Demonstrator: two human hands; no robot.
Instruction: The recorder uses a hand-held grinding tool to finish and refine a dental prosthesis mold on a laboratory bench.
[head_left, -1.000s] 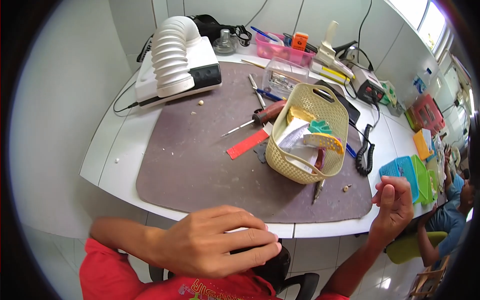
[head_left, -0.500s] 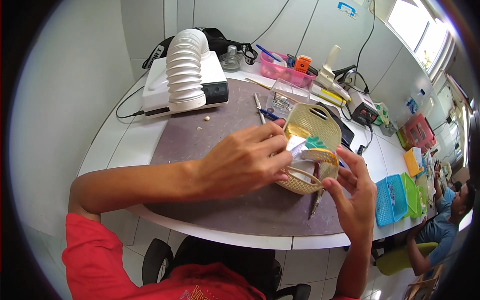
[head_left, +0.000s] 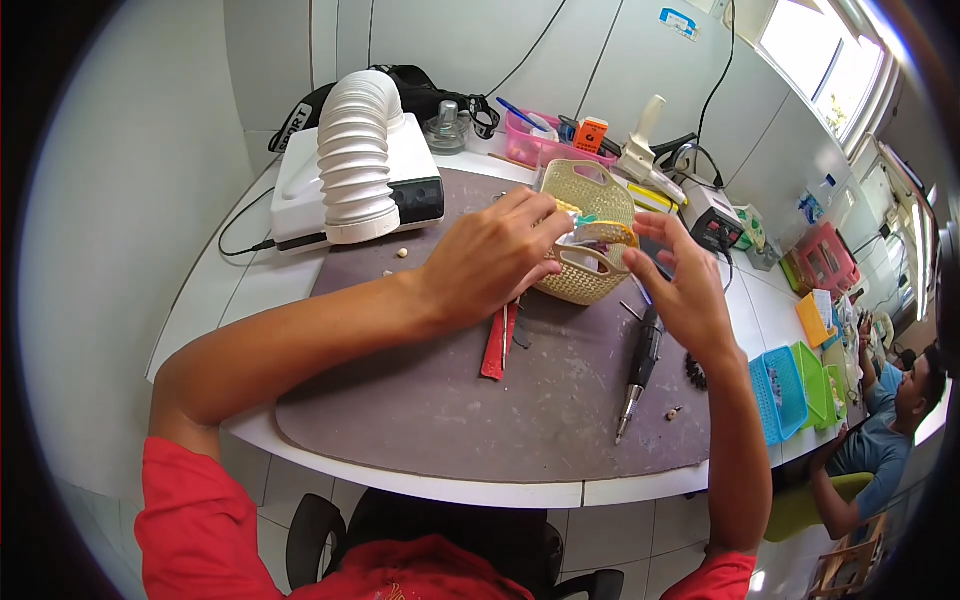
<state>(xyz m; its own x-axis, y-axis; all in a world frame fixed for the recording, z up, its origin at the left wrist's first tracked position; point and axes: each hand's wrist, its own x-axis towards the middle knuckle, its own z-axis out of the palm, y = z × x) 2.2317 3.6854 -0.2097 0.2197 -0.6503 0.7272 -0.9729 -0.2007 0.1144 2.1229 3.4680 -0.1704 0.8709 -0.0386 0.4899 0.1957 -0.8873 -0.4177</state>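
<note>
Reaching into the pale yellow woven basket [head_left: 585, 232], the left hand [head_left: 490, 258] is pinching something small and light-coloured at the basket's mouth; its fingertips are drawn together on it, though what exactly they are clamping is too small to tell. The right hand [head_left: 685, 290] is hovering just beside the basket's right side, fingers apart and curved, holding nothing that shows.

The basket is lying tilted on the grey work mat [head_left: 560, 400], near its far edge, with coloured bits crowding the opening. A red flat strip [head_left: 495, 345] is lying on the mat under the left wrist, and a dark pen-shaped handpiece [head_left: 640, 375] is lying beside the right hand, tip pointing toward the near edge. A white ribbed extraction hose [head_left: 355, 160] on its white box is sitting well to the left.

Risks, as judged from this frame:
- The basket is resting on its side and is light-looking; a pull from the left hand is likely dragging the whole basket unless the right hand is steadying it.
- Contents are sitting loosely at the mouth; lifting one piece could be spilling others onto the mat.
- The left forearm is passing close over the red strip; a sweep back could be knocking it.
- Small beads on the mat near the handpiece could be rolling off the near edge if nudged.
</note>
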